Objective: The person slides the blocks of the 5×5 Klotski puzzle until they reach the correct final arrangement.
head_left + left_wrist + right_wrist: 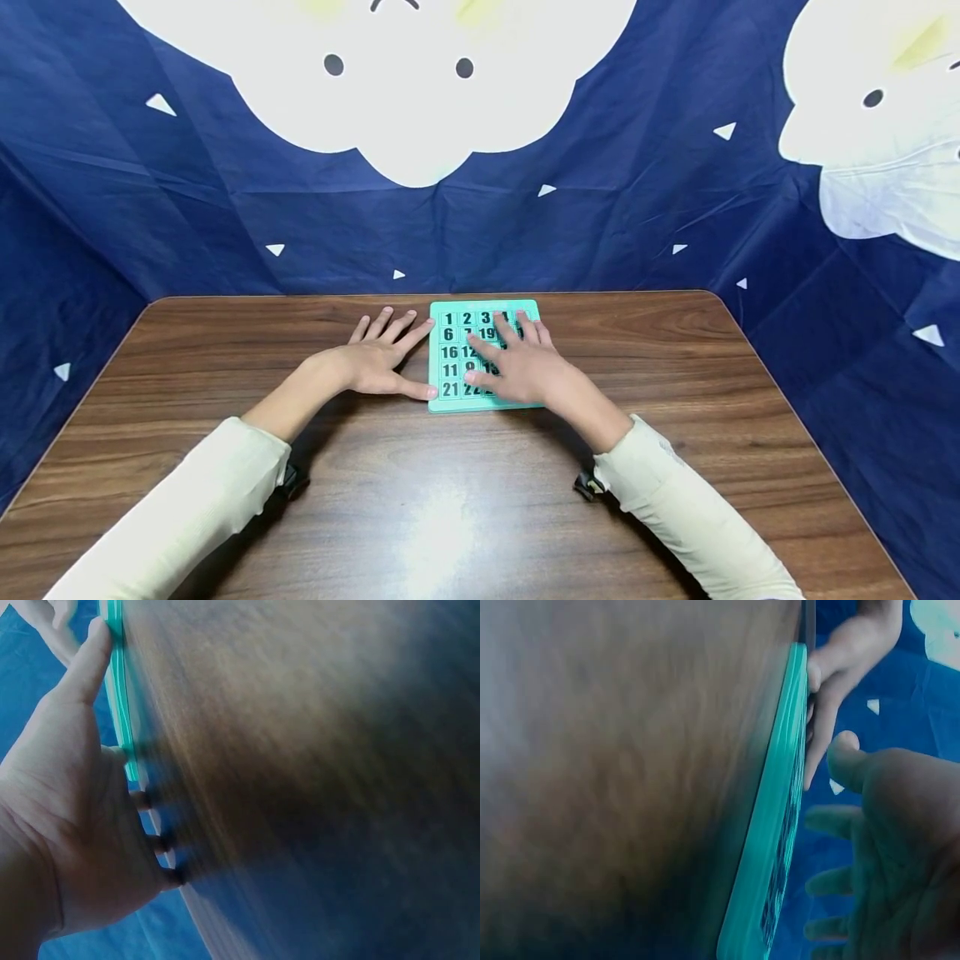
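Note:
A teal number slide puzzle (455, 403) lies flat near the table's far edge, with black numbers on its square tiles. My left hand (372, 364) is spread at its left side, thumb tip and index fingertip at the frame's edge. Spread over the right half of the puzzle, my right hand (525, 367) hides several tiles there. From the right wrist view, the fingers of the right hand (900, 855) appear a little above the puzzle (761, 847). Seen from the left wrist, the thumb of the left hand (67, 795) meets the teal edge (118, 682).
The puzzle rests on a brown wood-grain table (360, 500) with a bright glare patch near the front. Behind and beside the table hangs a dark blue cloth (210, 208) with white cloud shapes and small triangles. Each cuffed wrist carries a small black device (292, 481).

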A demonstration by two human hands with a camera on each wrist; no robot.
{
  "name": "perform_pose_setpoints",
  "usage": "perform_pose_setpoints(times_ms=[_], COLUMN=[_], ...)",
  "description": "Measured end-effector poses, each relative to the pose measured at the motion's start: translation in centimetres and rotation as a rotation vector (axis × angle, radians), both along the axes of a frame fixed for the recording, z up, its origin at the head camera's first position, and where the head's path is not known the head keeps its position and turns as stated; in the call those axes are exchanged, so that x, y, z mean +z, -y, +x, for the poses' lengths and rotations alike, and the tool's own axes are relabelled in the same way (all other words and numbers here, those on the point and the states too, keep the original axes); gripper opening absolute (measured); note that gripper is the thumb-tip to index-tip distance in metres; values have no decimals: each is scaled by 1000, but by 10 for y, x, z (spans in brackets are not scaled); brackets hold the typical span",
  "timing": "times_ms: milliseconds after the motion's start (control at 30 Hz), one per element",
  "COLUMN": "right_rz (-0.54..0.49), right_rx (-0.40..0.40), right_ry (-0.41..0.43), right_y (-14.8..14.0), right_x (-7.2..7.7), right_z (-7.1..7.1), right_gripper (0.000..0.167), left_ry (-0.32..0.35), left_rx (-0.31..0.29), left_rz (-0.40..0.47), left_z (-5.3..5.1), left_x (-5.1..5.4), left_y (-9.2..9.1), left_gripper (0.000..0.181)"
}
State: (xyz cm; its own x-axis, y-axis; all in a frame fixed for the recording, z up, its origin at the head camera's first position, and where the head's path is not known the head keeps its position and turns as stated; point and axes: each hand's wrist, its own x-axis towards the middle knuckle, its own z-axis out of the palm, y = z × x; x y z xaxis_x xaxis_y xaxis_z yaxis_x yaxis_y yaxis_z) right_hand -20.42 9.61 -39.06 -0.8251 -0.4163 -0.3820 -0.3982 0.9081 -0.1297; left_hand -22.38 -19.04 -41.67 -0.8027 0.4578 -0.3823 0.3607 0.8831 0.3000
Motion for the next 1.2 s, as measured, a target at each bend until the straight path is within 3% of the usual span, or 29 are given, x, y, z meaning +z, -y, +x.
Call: perform_pose_setpoints(times_ms=[133, 500, 767, 1033, 1200], right_rz=[-2, 4, -17, 39, 26], right_rx=[41, -5, 64, -11, 45], right_ry=[15, -27, -25, -14, -31], right_y=[-1, -28, -11, 3, 15], right_x=[-1, -2, 3, -3, -2], right_z=[7, 18, 37, 16, 20], right_gripper=[74, 71, 73, 77, 75], left_ry=[8, 4, 10, 10, 15], left_rx=[9, 6, 4, 5, 4], left_rz=[-2, 6, -1, -3, -3], left_z=[0, 0, -1, 0, 1], left_x=[0, 1, 3, 2, 1], left_y=[1, 0, -1, -1, 0], left_gripper=[129, 130, 129, 129, 129])
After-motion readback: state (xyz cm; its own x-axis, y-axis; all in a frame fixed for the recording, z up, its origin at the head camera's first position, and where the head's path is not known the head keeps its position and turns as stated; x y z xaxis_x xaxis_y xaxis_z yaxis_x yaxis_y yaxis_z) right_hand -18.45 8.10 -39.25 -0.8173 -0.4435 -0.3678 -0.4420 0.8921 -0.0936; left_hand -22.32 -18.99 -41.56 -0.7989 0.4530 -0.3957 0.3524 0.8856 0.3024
